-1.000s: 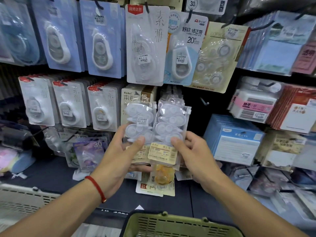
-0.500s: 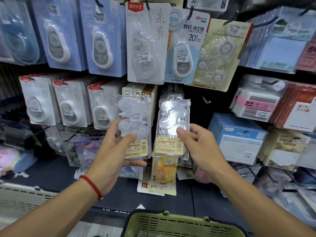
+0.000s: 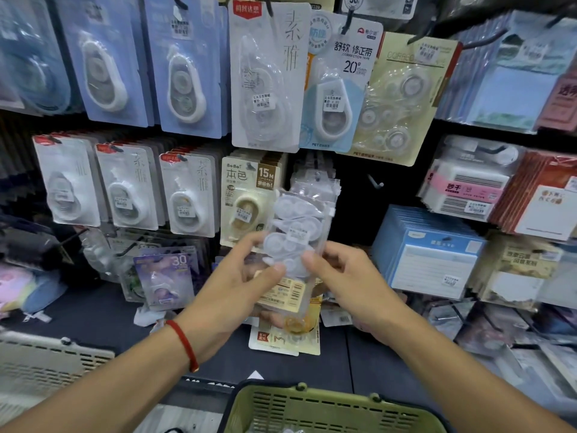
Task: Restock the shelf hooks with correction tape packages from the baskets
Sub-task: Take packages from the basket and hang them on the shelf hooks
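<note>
The clear plastic correction tape packages (image 3: 296, 242) are held upright in front of the shelf, just right of the beige 15M tape card (image 3: 248, 201) and below a crowded upper row of hanging cards. They look to be stacked one over another, and that is the likely trouble: the glossy bags could slide apart or fan out, so their hang holes would not line up and the bare black hook (image 3: 375, 183), up and to the right against the dark back panel, might catch only one of them. A loosened pinch could also drop a pack onto the dark shelf or past the green plastic basket (image 3: 327, 407) at the near edge. The left hand (image 3: 237, 282), a red cord on its wrist, has its thumb pressed on the front of the stack with the fingers curled behind. The right hand (image 3: 349, 276) pinches the right edge, thumb forward. Both forearms reach up from the near corners, converging on the packs.
</note>
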